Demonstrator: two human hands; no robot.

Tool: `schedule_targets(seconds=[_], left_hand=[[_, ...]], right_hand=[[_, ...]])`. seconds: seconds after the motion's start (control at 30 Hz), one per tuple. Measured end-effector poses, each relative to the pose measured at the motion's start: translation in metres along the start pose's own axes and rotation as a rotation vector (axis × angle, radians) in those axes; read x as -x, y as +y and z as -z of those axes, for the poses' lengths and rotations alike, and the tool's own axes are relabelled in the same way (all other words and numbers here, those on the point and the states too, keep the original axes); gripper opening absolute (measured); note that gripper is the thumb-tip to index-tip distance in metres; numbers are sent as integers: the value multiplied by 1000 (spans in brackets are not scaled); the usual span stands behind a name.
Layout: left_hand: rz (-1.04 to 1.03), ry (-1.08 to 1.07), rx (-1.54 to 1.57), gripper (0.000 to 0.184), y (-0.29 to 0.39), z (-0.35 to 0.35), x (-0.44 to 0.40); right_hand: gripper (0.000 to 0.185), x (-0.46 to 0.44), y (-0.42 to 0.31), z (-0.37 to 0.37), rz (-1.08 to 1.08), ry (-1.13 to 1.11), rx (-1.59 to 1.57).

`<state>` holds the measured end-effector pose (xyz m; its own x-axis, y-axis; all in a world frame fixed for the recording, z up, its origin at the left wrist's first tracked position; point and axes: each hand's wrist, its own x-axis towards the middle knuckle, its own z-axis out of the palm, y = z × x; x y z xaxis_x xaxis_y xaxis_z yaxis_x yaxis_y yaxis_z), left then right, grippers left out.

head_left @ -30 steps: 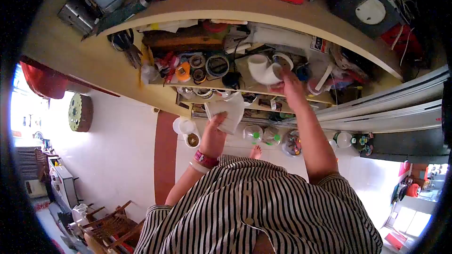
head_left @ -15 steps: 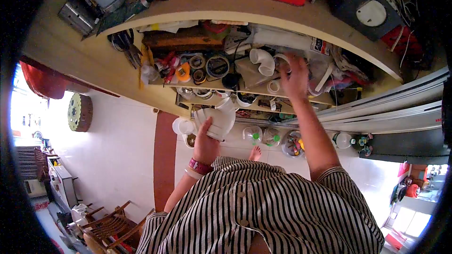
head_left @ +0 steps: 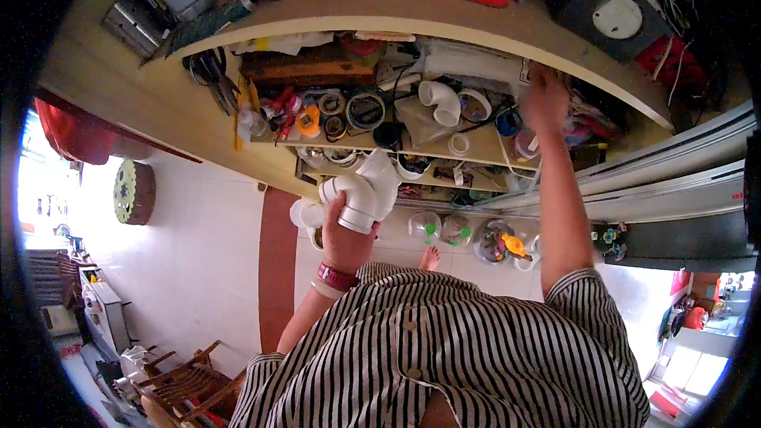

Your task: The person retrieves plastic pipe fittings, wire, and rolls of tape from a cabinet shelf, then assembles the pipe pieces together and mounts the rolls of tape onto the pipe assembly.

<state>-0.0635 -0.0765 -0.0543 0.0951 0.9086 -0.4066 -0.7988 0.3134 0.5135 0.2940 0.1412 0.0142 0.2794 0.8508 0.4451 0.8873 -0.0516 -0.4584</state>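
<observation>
- Head view, left hand: the left hand [head_left: 346, 242] grips a white pipe fitting [head_left: 361, 198], fingers wrapped around its lower part. The fitting is outside the cabinet, in front of the shelf [head_left: 483, 162].
- Head view, right hand: the right hand [head_left: 547, 103] is inside the cabinet, at the right end of the shelf. It is blurred; finger state and any contact cannot be told.
- Head view, status: one fitting is in hand. A curved white pipe [head_left: 441, 103] lies on the shelf beside a white ring [head_left: 487, 115], not held; a small ring [head_left: 451, 145] lies nearer the shelf edge.
- Head view, change from the previous frame: the right hand has shifted from the white ring toward the right end. The held fitting has turned, exposing its bend. The curved pipe remains in place.
</observation>
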Motion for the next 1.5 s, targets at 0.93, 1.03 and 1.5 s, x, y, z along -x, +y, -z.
schedule_targets(seconds=[0.93, 1.03, 1.5], left_hand=[[-122, -310, -722, 62, 34, -26, -8], [-167, -319, -743, 63, 32, -28, -4], [-338, -390, -930, 58, 23, -52, 12]], right_hand=[[23, 134, -51, 209, 139, 152, -505], [23, 134, -52, 205, 152, 56, -549], [24, 185, -63, 90, -229, -357, -915]])
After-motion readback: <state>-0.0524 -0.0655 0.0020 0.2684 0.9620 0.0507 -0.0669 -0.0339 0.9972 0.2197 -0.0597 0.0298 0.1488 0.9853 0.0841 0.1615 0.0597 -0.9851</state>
